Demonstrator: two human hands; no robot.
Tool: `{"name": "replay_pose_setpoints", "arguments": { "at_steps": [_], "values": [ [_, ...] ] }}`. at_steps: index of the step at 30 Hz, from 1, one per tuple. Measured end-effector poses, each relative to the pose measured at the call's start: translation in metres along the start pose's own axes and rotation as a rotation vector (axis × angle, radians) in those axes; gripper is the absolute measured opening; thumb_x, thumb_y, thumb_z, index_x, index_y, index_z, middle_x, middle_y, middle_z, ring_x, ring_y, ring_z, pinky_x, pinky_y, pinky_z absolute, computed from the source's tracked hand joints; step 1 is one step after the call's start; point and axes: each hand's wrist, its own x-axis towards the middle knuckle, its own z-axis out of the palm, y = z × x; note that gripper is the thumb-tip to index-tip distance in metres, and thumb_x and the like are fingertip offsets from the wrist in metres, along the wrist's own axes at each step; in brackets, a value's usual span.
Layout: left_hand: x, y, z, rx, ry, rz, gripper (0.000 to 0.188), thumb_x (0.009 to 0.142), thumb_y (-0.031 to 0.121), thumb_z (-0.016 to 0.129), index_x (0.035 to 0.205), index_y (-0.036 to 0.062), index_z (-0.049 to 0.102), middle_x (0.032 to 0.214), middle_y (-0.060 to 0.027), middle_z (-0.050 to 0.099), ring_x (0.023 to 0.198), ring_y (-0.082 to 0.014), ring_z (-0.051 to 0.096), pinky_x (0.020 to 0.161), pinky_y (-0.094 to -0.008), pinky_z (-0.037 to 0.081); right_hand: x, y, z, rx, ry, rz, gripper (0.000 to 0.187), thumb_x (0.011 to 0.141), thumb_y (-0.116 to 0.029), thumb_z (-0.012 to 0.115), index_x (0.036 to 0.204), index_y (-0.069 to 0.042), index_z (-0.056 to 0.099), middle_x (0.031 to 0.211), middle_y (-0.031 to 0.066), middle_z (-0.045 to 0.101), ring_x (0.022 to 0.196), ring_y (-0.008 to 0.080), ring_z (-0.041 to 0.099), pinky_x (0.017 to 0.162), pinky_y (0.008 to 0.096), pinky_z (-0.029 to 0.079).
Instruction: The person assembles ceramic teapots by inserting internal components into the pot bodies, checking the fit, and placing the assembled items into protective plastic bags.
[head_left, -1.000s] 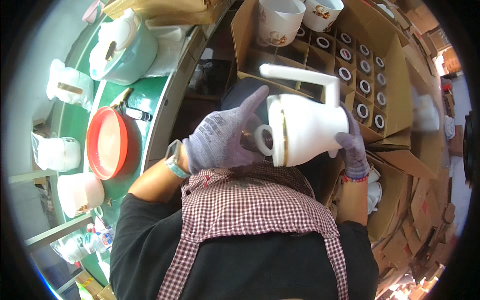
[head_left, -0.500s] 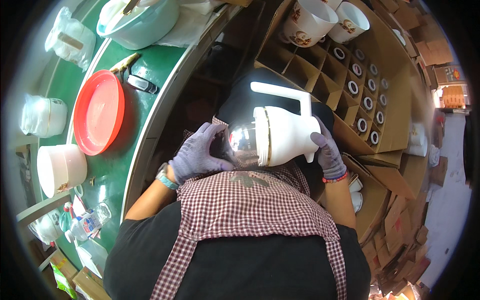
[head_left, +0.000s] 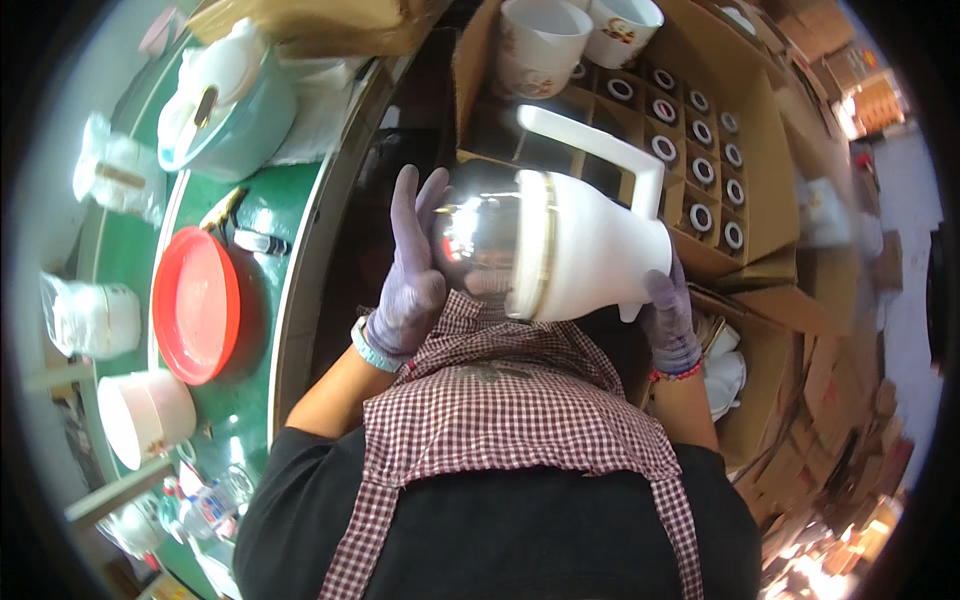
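A white vacuum jug [head_left: 600, 245] lies tilted on its side in front of my chest, its handle [head_left: 590, 145] toward the far side. From its wide end sticks a shiny silvered glass liner [head_left: 485, 240], with a gold-edged band round the joint. My right hand [head_left: 668, 318], in a grey-purple glove, grips the jug's narrower end on the right. My left hand [head_left: 410, 270], gloved too, is beside the liner's rounded end, fingers stretched up and apart. Its palm faces the liner; I cannot tell whether it touches.
On the right, a divided carton [head_left: 780, 215] holds several liners with white rings, and white printed shells [head_left: 540, 45] stand on it. A lower carton [head_left: 755, 410] contains white parts. The green table [head_left: 255, 210] at left bears a red dish [head_left: 195, 305] and a teal basin [head_left: 240, 125].
My left hand has gone from cupping the liner's end to fingers stretched upward. The jug has come closer to the camera, still in my right hand. The view has shifted.
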Motion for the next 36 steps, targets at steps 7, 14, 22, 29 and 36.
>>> {"name": "replay_pose_setpoints", "arguments": {
  "at_steps": [7,14,22,29,36],
  "values": [
    [0.021,-0.065,-0.037,-0.22,-0.253,-0.363,0.109,0.082,0.071,0.071,0.159,0.0063,0.029,0.157,-0.0161,0.044,0.141,-0.031,0.048,0.114,-0.0482,0.046,0.01,-0.099,0.095,-0.827,-0.255,-0.633,0.132,0.059,-0.038,0.098,0.162,-0.005,0.022,0.136,0.018,0.056,0.123,0.0337,0.06,0.105,0.0452,0.05],
    [0.009,-0.097,-0.034,-0.406,-0.157,-0.347,0.103,0.084,0.066,0.071,0.16,0.0097,0.03,0.158,-0.0154,0.043,0.143,-0.0329,0.046,0.116,-0.0506,0.043,0.016,-0.107,0.116,-0.808,-0.153,-0.601,0.119,0.058,-0.037,0.098,0.155,-0.006,0.037,0.125,0.0161,0.061,0.112,0.0333,0.065,0.097,0.0457,0.055],
    [0.0,-0.097,-0.046,-0.348,-0.181,-0.378,0.096,0.087,0.06,0.07,0.161,0.0135,0.03,0.16,-0.0146,0.042,0.145,-0.0352,0.044,0.118,-0.0534,0.041,0.028,-0.105,0.103,-0.99,-0.273,-0.625,0.098,0.06,-0.042,0.095,0.142,-0.007,0.054,0.13,0.0141,0.058,0.115,0.0326,0.063,0.096,0.0442,0.055],
    [0.02,-0.083,-0.028,-0.135,-0.171,-0.251,0.049,0.106,0.026,0.051,0.15,0.0073,0.041,0.146,-0.0156,0.053,0.131,-0.0288,0.057,0.11,-0.0463,0.051,0.037,-0.104,0.092,-0.885,-0.389,-0.56,0.096,0.063,-0.051,0.092,0.142,-0.009,0.055,0.134,0.0137,0.056,0.122,0.0326,0.06,0.101,0.0463,0.052],
    [0.01,-0.081,-0.007,-0.651,-0.03,-0.39,0.057,0.105,0.034,0.054,0.152,0.0065,0.04,0.148,-0.016,0.053,0.134,-0.0308,0.055,0.112,-0.0476,0.049,0.036,-0.101,0.092,-0.903,-0.395,-0.628,0.099,0.063,-0.052,0.092,0.144,-0.009,0.053,0.136,0.014,0.054,0.125,0.0333,0.057,0.106,0.0473,0.049]
  ]
}}
